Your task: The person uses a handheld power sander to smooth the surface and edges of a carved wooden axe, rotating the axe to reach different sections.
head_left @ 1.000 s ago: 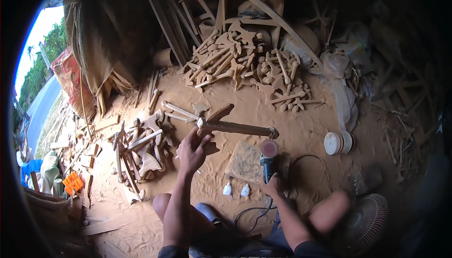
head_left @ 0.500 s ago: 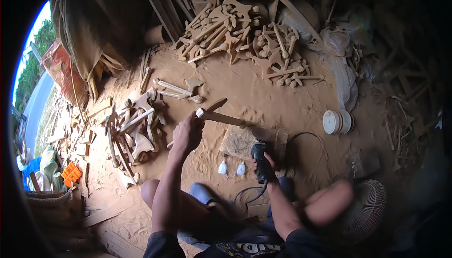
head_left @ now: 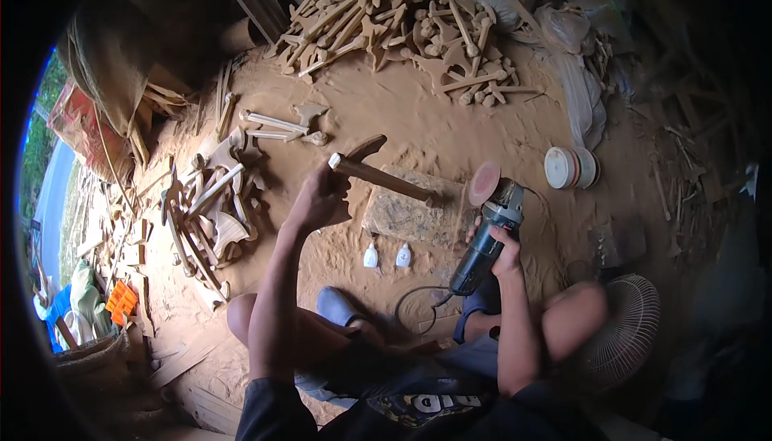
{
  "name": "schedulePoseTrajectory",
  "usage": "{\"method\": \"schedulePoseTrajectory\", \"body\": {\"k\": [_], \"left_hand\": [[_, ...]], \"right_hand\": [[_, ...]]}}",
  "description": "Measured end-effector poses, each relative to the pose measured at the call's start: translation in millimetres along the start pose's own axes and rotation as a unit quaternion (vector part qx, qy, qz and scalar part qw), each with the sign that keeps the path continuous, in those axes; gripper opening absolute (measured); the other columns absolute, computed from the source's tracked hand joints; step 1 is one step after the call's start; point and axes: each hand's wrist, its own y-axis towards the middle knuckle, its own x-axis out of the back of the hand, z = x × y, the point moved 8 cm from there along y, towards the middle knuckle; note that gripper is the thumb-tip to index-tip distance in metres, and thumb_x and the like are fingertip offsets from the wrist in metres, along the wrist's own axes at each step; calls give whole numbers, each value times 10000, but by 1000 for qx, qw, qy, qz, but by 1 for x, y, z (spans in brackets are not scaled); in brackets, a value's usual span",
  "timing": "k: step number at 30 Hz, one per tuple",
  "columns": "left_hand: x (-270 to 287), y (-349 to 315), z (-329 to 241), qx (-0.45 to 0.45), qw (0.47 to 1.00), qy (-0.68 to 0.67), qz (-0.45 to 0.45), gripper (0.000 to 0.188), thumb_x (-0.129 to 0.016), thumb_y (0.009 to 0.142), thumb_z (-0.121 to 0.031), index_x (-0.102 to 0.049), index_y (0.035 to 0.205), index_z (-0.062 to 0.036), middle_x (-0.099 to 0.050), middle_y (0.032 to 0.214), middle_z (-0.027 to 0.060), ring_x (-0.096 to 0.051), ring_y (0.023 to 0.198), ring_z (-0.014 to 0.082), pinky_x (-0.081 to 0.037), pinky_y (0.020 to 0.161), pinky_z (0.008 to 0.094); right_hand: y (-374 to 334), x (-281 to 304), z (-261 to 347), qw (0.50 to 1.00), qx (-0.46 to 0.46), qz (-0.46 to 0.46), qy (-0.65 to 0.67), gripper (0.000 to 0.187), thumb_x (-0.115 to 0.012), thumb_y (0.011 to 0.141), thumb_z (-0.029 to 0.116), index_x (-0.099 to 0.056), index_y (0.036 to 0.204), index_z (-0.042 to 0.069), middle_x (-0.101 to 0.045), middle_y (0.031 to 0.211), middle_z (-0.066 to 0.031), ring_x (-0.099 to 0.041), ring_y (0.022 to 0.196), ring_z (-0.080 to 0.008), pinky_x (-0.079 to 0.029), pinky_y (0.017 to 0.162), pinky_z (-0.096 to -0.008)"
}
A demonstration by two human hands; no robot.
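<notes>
In my left hand (head_left: 320, 193) is a wooden toy axe (head_left: 388, 180), gripped near its blade end, its handle pointing right above a worn rectangular block (head_left: 414, 220). My right hand (head_left: 505, 250) is closed around the body of a dark green angle grinder (head_left: 478, 258). A reddish sanding disc (head_left: 484, 184) on the grinder's head faces the free end of the handle, with a small gap between them. Two small white bottles (head_left: 371, 255) stand or lie just in front of the block; which one I cannot tell.
Sawdust covers the floor. A large heap of wooden axe pieces (head_left: 346, 27) lies at the back, a smaller heap (head_left: 211, 204) at the left. A white round tub (head_left: 560, 168) lies to the right. Near my right knee is a fan (head_left: 623, 330). The grinder's cord (head_left: 406, 306) curls by my feet.
The grinder has swung up and tilted to the right, away from the axe handle, so its disc face now shows. My left hand still grips the axe. The whole view has shifted slightly.
</notes>
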Motion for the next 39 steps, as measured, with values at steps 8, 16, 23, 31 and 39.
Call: {"method": "schedulePoseTrajectory", "body": {"k": [8, 16, 23, 31, 39], "left_hand": [[-28, 0, -1, 21, 980, 199, 12, 98, -501, 1030, -77, -561, 1044, 0, -607, 835, 32, -558, 774, 126, -522, 721, 341], [-33, -8, -12, -9, 964, 266, 17, 80, -546, 1004, -64, -576, 975, 4, -566, 762, 48, -526, 747, 117, -499, 689, 349], [-48, -8, -18, -23, 964, 263, -15, 86, -561, 904, 4, -625, 898, 63, -607, 691, 202, -626, 655, 252, -513, 649, 420], [-60, -8, -17, 9, 950, 311, 35, 37, -558, 996, 2, -590, 981, -7, -586, 781, 23, -553, 737, 113, -514, 697, 327], [-59, -9, -17, 45, 957, 285, 28, 61, -553, 1025, -2, -610, 1004, -1, -632, 825, 43, -623, 798, 131, -547, 740, 349]], "right_hand": [[-7, -20, 78, 998, 54, -25, 15, 607, -836, 855, 364, -593, 1290, 17, -684, 1043, -126, -703, 950, -287, -598, 857, -473], [7, -46, 53, 937, 119, -133, -300, 486, -828, 896, 435, -691, 1133, 34, -702, 867, -64, -683, 692, -156, -548, 621, -308], [10, -72, 16, 884, 123, -112, -437, 824, -898, 779, 477, -522, 1283, -54, -723, 1117, -236, -737, 1026, -359, -568, 920, -454], [13, -72, 5, 872, 117, -111, -461, 1019, -872, 795, 522, -393, 1422, -122, -713, 1155, -287, -733, 1059, -418, -573, 922, -467], [15, -76, 5, 867, 124, -95, -473, 1058, -875, 795, 502, -348, 1437, -154, -716, 1089, -306, -735, 1013, -421, -574, 898, -480]]}}
